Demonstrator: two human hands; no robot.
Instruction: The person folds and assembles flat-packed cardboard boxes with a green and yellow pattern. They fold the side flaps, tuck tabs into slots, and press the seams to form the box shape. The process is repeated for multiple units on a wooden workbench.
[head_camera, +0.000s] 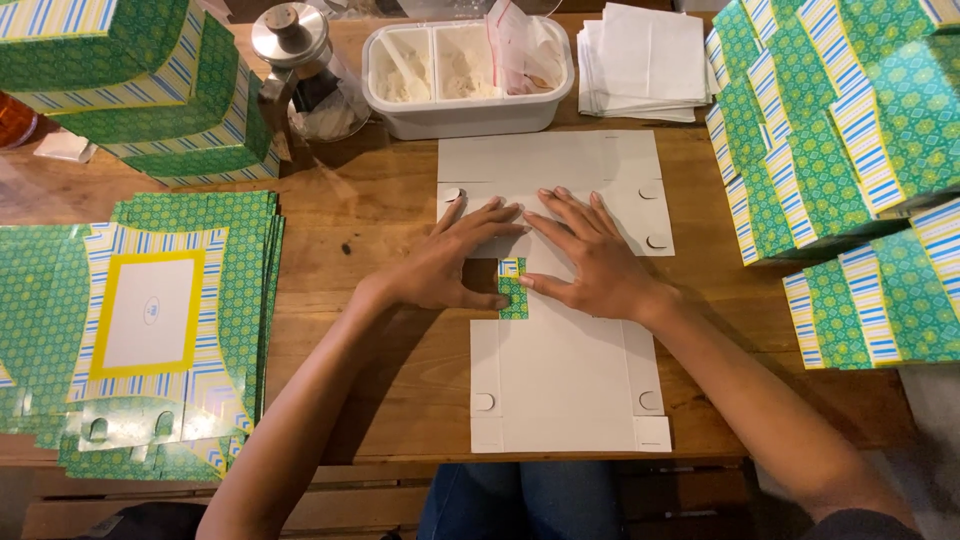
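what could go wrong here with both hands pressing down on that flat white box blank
1. The left hand and right hand press near the middle of the white box blank; uneven pressure might set a crooked crease.
2. The small green patterned flap lies folded between the thumbs and could get creased or torn.
3. The blank's near edge sits close to the wooden table edge, so it might slide off.

A wooden table (390, 215) carries everything. At its middle lies a flat white carton blank (565, 380), printed side down. On the left lies a pile of green patterned blanks (190, 330), and behind it stand folded green boxes (150, 90). Along the far edge stand a glass jar (300, 70), a white tub (465, 75) and a stack of white paper (645, 60). More folded boxes (840, 150) crowd the right side.
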